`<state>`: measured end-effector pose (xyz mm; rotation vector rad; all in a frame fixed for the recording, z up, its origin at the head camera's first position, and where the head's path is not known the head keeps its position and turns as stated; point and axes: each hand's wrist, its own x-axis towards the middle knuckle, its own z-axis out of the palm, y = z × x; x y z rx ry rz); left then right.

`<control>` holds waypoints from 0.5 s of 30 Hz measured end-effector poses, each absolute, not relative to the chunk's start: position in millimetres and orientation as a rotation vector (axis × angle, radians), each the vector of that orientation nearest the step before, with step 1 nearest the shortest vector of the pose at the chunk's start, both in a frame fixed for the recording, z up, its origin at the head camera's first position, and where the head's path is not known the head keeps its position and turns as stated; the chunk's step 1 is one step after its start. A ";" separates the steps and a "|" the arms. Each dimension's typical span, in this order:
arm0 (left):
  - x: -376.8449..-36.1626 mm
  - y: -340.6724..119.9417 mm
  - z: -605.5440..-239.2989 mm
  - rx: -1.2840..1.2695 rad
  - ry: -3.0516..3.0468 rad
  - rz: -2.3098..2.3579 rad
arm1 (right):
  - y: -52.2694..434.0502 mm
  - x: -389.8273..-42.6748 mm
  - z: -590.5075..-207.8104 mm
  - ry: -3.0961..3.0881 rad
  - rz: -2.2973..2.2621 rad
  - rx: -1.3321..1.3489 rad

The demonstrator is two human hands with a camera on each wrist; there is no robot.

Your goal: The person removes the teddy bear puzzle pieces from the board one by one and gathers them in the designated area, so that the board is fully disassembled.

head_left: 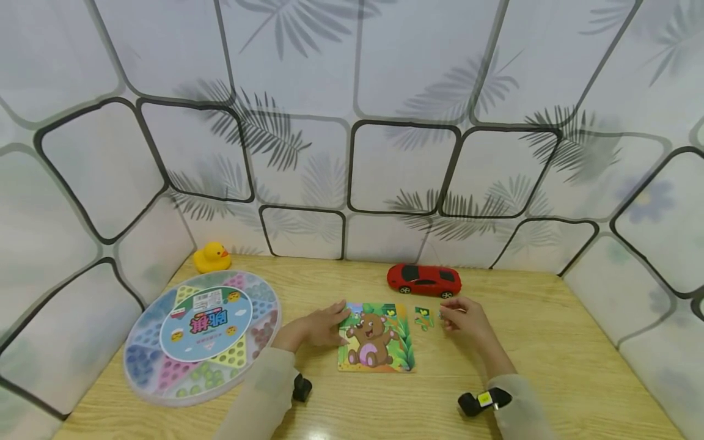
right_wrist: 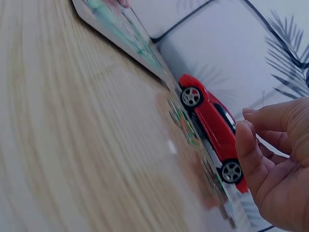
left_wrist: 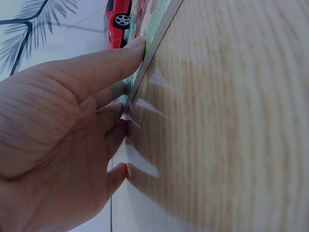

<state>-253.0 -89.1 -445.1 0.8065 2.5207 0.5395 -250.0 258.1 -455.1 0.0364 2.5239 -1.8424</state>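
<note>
Nearest me, left hand (head_left: pixel 321 327) lies flat, fingers straight, steadying the puzzle (head_left: pixel 376 338) mid-table. Right hand (head_left: pixel 464 316) pinches a small light piece, I judge; another piece (head_left: pixel 423 317) lies beside, thin, stiff—take edges.

Motion blur smears the wooden table (right_wrist: pixel 72 145) across the right wrist view, along with the loose puzzle piece (right_wrist: pixel 183 123) lying beside the red toy car (right_wrist: pixel 212 128). The right hand (right_wrist: pixel 280 159) is cut off by that frame's right edge. In the left wrist view, the bear puzzle board (left_wrist: pixel 153 29) shows only as a thin edge, its picture unreadable. The head view leaves whatever the right hand (head_left: pixel 464 318) pinches too small to identify.
</note>
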 end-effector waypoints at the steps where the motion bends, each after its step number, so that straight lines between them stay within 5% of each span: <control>1: -252.9 -89.2 -444.9 0.809 2.522 0.538 | 254.5 -250.6 -456.0 2.528 -1.843 0.024; 15: -250.9 -90.9 -444.6 0.826 2.517 0.564 | 200.4 -255.4 -466.8 2.459 -1.812 -0.061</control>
